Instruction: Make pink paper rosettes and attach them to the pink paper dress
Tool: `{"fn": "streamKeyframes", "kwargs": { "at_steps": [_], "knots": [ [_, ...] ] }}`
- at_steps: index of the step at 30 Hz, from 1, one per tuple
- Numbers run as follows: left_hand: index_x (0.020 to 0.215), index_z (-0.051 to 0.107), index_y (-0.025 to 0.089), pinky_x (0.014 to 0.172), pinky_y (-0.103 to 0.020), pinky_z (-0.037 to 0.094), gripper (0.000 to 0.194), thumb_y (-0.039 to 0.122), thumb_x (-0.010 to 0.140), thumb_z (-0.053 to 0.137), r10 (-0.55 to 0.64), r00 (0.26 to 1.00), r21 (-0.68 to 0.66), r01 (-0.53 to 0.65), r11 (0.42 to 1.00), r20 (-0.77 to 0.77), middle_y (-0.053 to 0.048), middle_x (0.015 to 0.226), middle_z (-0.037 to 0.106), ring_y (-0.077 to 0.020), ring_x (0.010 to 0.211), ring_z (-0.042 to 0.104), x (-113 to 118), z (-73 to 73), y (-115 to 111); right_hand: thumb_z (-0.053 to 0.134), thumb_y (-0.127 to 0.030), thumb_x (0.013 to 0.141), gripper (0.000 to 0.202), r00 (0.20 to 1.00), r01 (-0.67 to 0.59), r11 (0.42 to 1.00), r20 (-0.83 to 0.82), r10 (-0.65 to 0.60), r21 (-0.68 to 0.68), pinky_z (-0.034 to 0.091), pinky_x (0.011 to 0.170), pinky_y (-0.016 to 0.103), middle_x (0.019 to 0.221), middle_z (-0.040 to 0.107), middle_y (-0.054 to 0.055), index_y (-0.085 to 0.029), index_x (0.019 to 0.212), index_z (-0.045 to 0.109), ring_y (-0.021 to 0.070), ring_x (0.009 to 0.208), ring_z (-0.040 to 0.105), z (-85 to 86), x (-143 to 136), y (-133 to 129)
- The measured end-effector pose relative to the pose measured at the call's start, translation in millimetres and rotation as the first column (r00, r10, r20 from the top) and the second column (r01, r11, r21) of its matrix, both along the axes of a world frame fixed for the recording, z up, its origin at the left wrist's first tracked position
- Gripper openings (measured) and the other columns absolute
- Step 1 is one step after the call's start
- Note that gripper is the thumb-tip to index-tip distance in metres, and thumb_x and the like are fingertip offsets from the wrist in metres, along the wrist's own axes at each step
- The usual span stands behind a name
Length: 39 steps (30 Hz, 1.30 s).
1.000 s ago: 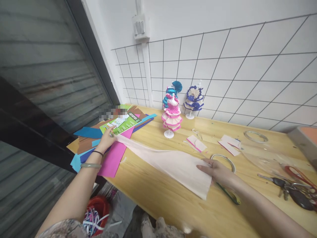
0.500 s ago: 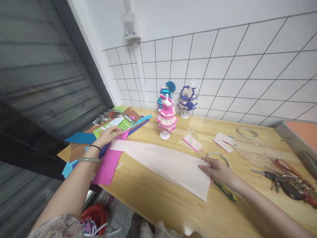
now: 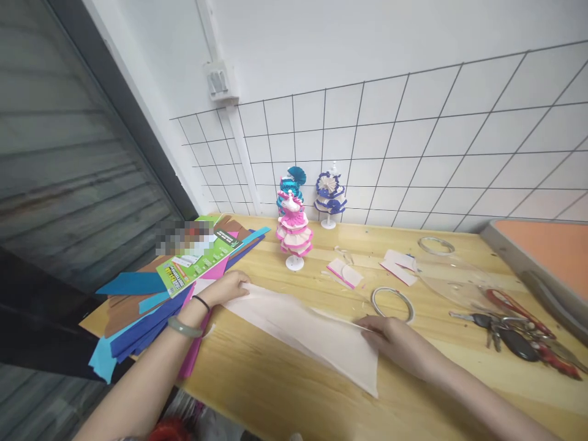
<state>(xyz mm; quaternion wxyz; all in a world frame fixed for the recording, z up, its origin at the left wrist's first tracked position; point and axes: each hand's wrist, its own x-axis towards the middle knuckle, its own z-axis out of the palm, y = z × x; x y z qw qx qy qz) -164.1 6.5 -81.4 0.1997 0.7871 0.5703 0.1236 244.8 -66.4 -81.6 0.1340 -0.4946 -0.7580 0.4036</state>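
Note:
A long pale pink paper sheet [image 3: 298, 327] stretches across the wooden table between my two hands. My left hand [image 3: 231, 288] is closed on its upper left part, near a bright pink sheet [image 3: 215, 268]. At the right end my right hand [image 3: 388, 338] pinches the pale sheet's top edge between thumb and fingers. Just beyond the right hand lies a silver ring [image 3: 393, 304]. Behind the paper stands a pink and white ruffled figure [image 3: 294, 229] on a round white base.
Blue and brown papers [image 3: 138, 283] and a green printed packet [image 3: 197, 260] lie at the left. Teal [image 3: 291, 184] and blue [image 3: 331, 196] figures stand near the wall. Keys [image 3: 514, 337], paper pieces [image 3: 344, 273], another ring [image 3: 436, 245] and an orange-topped case [image 3: 546, 251] are rightward.
My left hand has moved right from beside the packet and closed on the pale paper. The right hand keeps its hold, and the sheet is more folded. The view has shifted.

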Motion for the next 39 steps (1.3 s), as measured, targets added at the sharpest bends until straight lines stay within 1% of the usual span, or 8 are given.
{"fn": "streamKeyframes", "kwargs": {
  "at_steps": [6, 11, 14, 16, 20, 25, 31, 39],
  "knots": [
    [0.069, 0.063, 0.021, 0.079, -0.032, 0.038, 0.012, 0.016, 0.067, 0.052, -0.014, 0.998, 0.089, 0.019, 0.996, -0.055, -0.006, 0.077, 0.062, -0.0228, 0.084, 0.053, 3, 16.5, 5, 0.042, -0.030, 0.082, 0.026, 0.997, -0.039, 0.996, 0.070, 0.034, 0.075, 0.043, 0.072, 0.029, 0.091, 0.069, 0.002, -0.027, 0.093, 0.066, 0.0218, 0.084, 0.062, 8.6, 0, -9],
    [0.076, 0.063, 0.020, 0.083, -0.034, 0.037, 0.014, 0.018, 0.062, 0.060, -0.061, 0.989, 0.069, 0.071, 0.995, -0.134, -0.006, 0.081, 0.062, -0.0243, 0.087, 0.053, 6, 18.4, -6, 0.051, -0.041, 0.078, 0.025, 0.993, -0.051, 0.995, 0.114, 0.041, 0.083, 0.042, 0.062, 0.027, 0.082, 0.068, 0.003, -0.026, 0.092, 0.066, 0.0204, 0.071, 0.060, 14.5, 1, -8],
    [0.105, 0.060, 0.022, 0.089, -0.033, 0.037, 0.048, 0.032, 0.059, 0.069, -0.072, 0.997, -0.002, 0.072, 0.997, 0.032, -0.008, 0.106, 0.060, -0.0249, 0.101, 0.052, 18, 17.6, -8, 0.049, -0.047, 0.079, 0.031, 0.998, -0.006, 0.996, 0.070, 0.000, 0.086, 0.042, 0.062, 0.027, 0.082, 0.068, 0.004, -0.026, 0.093, 0.066, 0.0208, 0.072, 0.060, 14.3, 3, -2],
    [0.115, 0.054, 0.021, 0.089, -0.032, 0.038, 0.056, 0.041, 0.064, 0.065, -0.008, 0.984, -0.019, 0.011, 1.000, 0.177, -0.009, 0.116, 0.056, -0.0234, 0.104, 0.052, 36, 14.9, -3, 0.046, -0.048, 0.080, 0.032, 0.999, 0.011, 0.997, 0.036, -0.014, 0.079, 0.043, 0.065, 0.028, 0.088, 0.068, 0.004, -0.026, 0.093, 0.066, 0.0214, 0.077, 0.060, 13.4, 4, 2],
    [0.096, 0.063, 0.014, 0.079, -0.030, 0.041, 0.044, 0.046, 0.065, 0.063, 0.258, 0.925, 0.005, -0.271, 0.963, 0.280, -0.010, 0.097, 0.064, -0.0213, 0.089, 0.057, 84, -1.7, 28, 0.042, -0.045, 0.083, 0.031, 0.998, -0.017, 0.998, 0.062, 0.013, 0.054, 0.043, 0.067, 0.029, 0.089, 0.067, 0.005, -0.026, 0.091, 0.065, 0.0219, 0.079, 0.060, 11.1, 0, -1],
    [0.080, 0.063, 0.012, 0.064, -0.029, 0.040, 0.038, 0.045, 0.063, 0.065, 0.406, 0.873, -0.017, -0.417, 0.909, 0.269, -0.011, 0.079, 0.065, -0.0210, 0.076, 0.059, 125, -29.1, 69, 0.039, -0.040, 0.085, 0.029, 0.992, -0.037, 0.994, 0.125, 0.025, 0.099, 0.042, 0.073, 0.030, 0.095, 0.066, 0.005, -0.026, 0.096, 0.062, 0.0223, 0.086, 0.059, 5.6, -2, -12],
    [0.075, 0.065, 0.012, 0.063, -0.028, 0.039, 0.031, 0.042, 0.068, 0.062, 0.470, 0.838, -0.011, -0.486, 0.874, 0.278, -0.015, 0.081, 0.067, -0.0231, 0.080, 0.061, 135, -44.4, 85, 0.037, -0.042, 0.086, 0.028, 0.982, 0.010, 0.997, 0.189, -0.025, 0.081, 0.041, 0.066, 0.028, 0.084, 0.065, 0.006, -0.023, 0.077, 0.056, 0.0214, 0.078, 0.059, 2.3, 8, -15],
    [0.074, 0.068, 0.009, 0.067, -0.032, 0.041, 0.029, 0.037, 0.070, 0.061, 0.406, 0.846, 0.049, -0.448, 0.893, 0.346, -0.021, 0.084, 0.067, -0.0301, 0.086, 0.061, 121, -35.4, 94, 0.037, -0.045, 0.085, 0.031, 0.993, 0.008, 0.999, 0.121, -0.014, 0.049, 0.041, 0.063, 0.026, 0.076, 0.064, 0.005, -0.023, 0.071, 0.053, 0.0204, 0.072, 0.059, -1.6, 6, -11]
  ]
}}
